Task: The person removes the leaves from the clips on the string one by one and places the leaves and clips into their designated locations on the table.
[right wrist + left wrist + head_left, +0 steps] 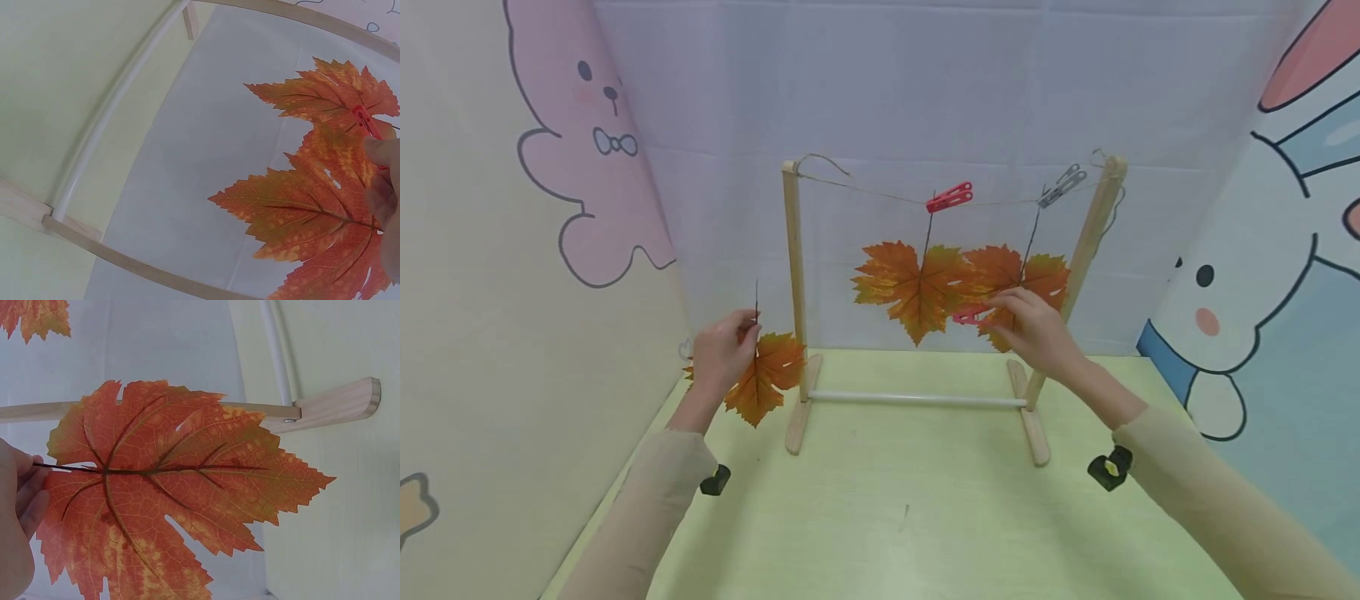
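My left hand [724, 350] pinches the dark stem of an orange maple-like leaf [175, 481], which hangs tip down left of the wooden rack. Between the thumb and fingers of my right hand [1033, 329] is a red clothespin [365, 120], in front of the hanging leaves. Two similar leaves hang from a string [872, 191]: the middle leaf [917, 287] by a second red clothespin [950, 197], the right leaf [1052, 275] by a grey clothespin [1062, 187]. My right hand partly covers the right leaf in the head view.
The string spans the two posts of a wooden rack [794, 275]. A white rod [917, 399] joins its feet low over the pale green table [880, 517]. Behind hangs a white cloth [865, 83], with cartoon-printed walls on both sides.
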Motion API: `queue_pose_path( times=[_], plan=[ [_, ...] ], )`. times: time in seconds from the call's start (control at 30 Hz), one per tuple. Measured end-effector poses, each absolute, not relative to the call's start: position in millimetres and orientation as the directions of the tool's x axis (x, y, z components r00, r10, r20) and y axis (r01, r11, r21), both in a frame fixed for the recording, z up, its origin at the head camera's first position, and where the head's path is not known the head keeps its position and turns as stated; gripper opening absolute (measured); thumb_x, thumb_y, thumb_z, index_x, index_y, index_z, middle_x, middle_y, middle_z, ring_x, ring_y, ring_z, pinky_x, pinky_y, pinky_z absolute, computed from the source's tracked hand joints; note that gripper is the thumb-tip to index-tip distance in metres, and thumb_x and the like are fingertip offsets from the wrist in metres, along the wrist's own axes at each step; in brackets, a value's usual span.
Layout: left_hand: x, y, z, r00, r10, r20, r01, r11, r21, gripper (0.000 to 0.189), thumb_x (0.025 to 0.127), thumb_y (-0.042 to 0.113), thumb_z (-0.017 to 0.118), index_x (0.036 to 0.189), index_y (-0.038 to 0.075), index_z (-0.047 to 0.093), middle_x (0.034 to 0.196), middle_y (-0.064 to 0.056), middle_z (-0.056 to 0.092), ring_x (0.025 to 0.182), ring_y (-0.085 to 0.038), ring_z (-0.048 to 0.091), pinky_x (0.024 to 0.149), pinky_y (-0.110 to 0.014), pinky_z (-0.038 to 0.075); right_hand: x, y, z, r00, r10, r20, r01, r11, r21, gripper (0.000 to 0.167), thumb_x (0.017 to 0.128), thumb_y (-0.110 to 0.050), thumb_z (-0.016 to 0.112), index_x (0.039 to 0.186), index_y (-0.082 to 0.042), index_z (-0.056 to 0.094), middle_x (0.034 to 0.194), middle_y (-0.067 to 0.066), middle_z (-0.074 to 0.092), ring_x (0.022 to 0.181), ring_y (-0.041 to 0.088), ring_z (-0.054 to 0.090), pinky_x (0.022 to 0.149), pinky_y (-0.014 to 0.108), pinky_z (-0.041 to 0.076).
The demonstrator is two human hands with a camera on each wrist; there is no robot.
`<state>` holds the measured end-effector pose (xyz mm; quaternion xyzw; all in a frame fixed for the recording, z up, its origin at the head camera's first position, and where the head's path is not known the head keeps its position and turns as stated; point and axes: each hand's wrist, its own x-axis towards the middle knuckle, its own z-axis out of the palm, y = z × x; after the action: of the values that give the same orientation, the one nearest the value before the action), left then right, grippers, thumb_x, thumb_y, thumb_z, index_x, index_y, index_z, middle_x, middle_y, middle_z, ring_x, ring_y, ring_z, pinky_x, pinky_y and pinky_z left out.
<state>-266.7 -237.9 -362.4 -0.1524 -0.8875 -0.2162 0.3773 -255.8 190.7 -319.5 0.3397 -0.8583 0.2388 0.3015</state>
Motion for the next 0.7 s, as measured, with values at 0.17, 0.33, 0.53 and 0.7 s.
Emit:
queue_pose_path(
  times=[0.17,0.33,0.53,0.7],
  plan=[
    [-265.7,-243.2,-365.8,-0.654,0.12,0.747,0.448,0.857,0.255,0.018,0.08,0.002,0.066,0.097,-0.003,0.065,0.076,-0.015,0.067,0.056,-0.026,0.059,0.047,-0.037,0.043,-254.6,194.4,-328.9,-0.593,-0.434,0.678,-0.726,0.653,-0.217,0.031,0.069,0.006,0.073,0.098,0.004,0.064,0.092,0.014,0.061,0.084,0.025,0.055,0.069,0.038,0.05],
    [-261.7,-248.0,-368.3,-0.68,0.121,0.723,0.437,0.859,0.267,0.019,0.081,0.004,0.066,0.098,-0.003,0.065,0.077,-0.016,0.067,0.059,-0.027,0.06,0.049,-0.039,0.045,-251.8,199.9,-339.0,-0.6,-0.432,0.673,-0.732,0.636,-0.244,0.033,0.067,0.006,0.074,0.098,0.003,0.064,0.092,0.013,0.061,0.084,0.026,0.056,0.069,0.039,0.05],
    [-255.2,-255.8,-371.3,-0.715,0.112,0.69,0.412,0.865,0.287,0.019,0.081,0.003,0.065,0.099,-0.003,0.064,0.079,-0.016,0.067,0.061,-0.028,0.061,0.052,-0.041,0.047,-244.5,208.2,-359.1,-0.609,-0.427,0.669,-0.733,0.626,-0.267,0.035,0.067,0.005,0.075,0.1,0.002,0.063,0.095,0.012,0.06,0.083,0.025,0.058,0.067,0.041,0.05],
    [-249.6,-261.5,-376.0,-0.754,0.093,0.651,0.386,0.864,0.323,0.019,0.082,0.002,0.064,0.1,-0.003,0.064,0.081,-0.017,0.067,0.062,-0.028,0.061,0.054,-0.041,0.045,-237.9,213.3,-375.3,-0.625,-0.414,0.662,-0.721,0.631,-0.286,0.035,0.068,0.004,0.075,0.1,0.0,0.064,0.096,0.011,0.06,0.086,0.023,0.057,0.065,0.039,0.049]
  ],
)
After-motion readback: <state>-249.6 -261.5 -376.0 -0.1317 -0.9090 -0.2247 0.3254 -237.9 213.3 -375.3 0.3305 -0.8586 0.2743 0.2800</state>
